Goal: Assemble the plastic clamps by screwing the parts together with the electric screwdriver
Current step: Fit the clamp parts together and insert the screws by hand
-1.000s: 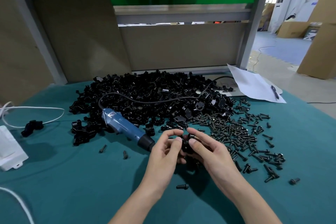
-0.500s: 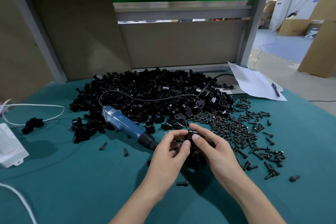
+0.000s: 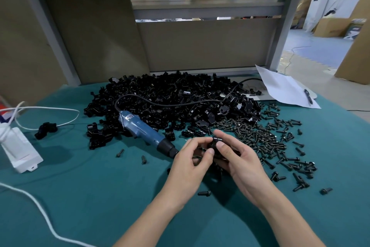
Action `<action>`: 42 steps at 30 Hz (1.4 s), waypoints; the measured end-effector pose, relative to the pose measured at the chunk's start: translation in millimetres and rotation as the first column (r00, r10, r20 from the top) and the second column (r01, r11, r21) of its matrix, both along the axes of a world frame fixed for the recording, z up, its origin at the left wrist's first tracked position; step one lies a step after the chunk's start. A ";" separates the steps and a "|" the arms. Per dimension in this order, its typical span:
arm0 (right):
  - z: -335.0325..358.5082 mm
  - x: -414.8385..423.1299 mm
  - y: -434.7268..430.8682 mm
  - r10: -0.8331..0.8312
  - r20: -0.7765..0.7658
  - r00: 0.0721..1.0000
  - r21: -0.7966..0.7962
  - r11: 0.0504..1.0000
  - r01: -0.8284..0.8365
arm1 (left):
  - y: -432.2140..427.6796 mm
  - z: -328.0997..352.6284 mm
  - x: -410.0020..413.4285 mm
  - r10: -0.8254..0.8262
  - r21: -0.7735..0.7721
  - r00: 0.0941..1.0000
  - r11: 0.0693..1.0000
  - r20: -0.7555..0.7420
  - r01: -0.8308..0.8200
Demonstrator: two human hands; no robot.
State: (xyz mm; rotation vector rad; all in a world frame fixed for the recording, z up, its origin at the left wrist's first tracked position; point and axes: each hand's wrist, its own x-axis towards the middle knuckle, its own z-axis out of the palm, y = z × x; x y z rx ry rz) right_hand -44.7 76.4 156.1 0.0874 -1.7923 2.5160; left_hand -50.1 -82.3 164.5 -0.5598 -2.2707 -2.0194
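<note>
Drawn closer, left hand point(image 3: 190, 164) and right hand point(image 3: 241, 163) seemingly pinch clamp point(image 3: 215, 141).

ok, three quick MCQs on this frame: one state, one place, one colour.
1. Left hand and right hand? A) flat, palms down B) both grip one black clamp part C) both idle
2. Electric screwdriver lies? A) on the cloth, left of the hands B) in the right hand C) on the floor
3. Cloth colour? A) red B) grey C) teal
B: fingers of both curl round the part. A: it rests beside the clamp pile, tip toward the left hand. C: plainly teal.
</note>
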 end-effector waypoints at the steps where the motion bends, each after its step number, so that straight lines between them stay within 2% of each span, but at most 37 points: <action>1: 0.6 0.4 -0.4 -0.002 0.003 1.000 -0.009 1.000 0.002 | -0.3 0.1 0.4 0.003 -0.011 1.000 1.000 -0.015 -0.004; 13: 4.2 2.3 -1.6 -0.016 -0.020 1.000 -0.005 1.000 0.016 | -1.6 -5.3 -2.6 0.007 -0.105 0.992 0.994 -0.129 -0.020; 18: 7.8 2.4 -4.3 -0.028 -0.023 0.999 -0.029 0.999 0.027 | -4.7 0.9 0.4 0.000 -0.207 0.969 0.977 -0.246 -0.052; 20: 9.3 2.0 -4.1 -0.047 -0.012 0.999 -0.070 0.996 0.046 | -14.8 8.7 -1.9 0.077 -0.285 0.926 0.939 -0.371 -0.192; 22: 10.8 1.3 -0.5 -0.079 0.015 0.997 -0.126 0.989 0.080 | -36.4 14.2 -9.6 0.267 -0.294 0.855 0.858 -0.446 -0.421; 24: 12.2 0.8 5.0 -0.093 0.058 0.994 -0.208 0.973 0.103 | -66.0 16.1 -16.2 0.467 -0.273 0.774 0.750 -0.427 -0.603; 26: 13.7 0.5 9.3 -0.087 0.089 0.992 -0.299 0.948 0.110 | -90.8 14.9 -18.3 0.558 -0.286 0.740 0.690 -0.375 -0.665; 28: 15.2 0.6 11.1 -0.088 0.106 0.990 -0.355 0.927 0.121 | -99.2 13.0 -13.9 0.489 -0.325 0.798 0.736 -0.352 -0.594; 30: 16.3 0.4 12.2 -0.093 0.120 0.988 -0.378 0.916 0.132 | -90.7 13.2 -4.0 0.282 -0.439 0.874 0.778 -0.396 -0.450; 33: 17.6 0.2 14.4 -0.107 0.129 0.986 -0.410 0.899 0.152 | -64.7 9.5 8.7 -0.104 -0.668 0.900 0.707 -0.423 -0.232; 36: 18.7 -0.1 17.7 -0.140 0.122 0.983 -0.433 0.883 0.180 | -47.0 1.2 14.0 -0.333 -0.795 0.877 0.601 -0.348 -0.087; 39: 18.1 -0.1 19.8 -0.154 0.127 0.980 -0.448 0.873 0.195 | -43.8 -4.1 14.1 -0.413 -0.858 0.862 0.512 -0.292 -0.045; 42: 17.7 -1.3 17.6 -0.170 0.136 0.976 -0.439 0.873 0.213 | -42.8 -3.3 14.2 -0.398 -0.845 0.872 0.533 -0.285 -0.033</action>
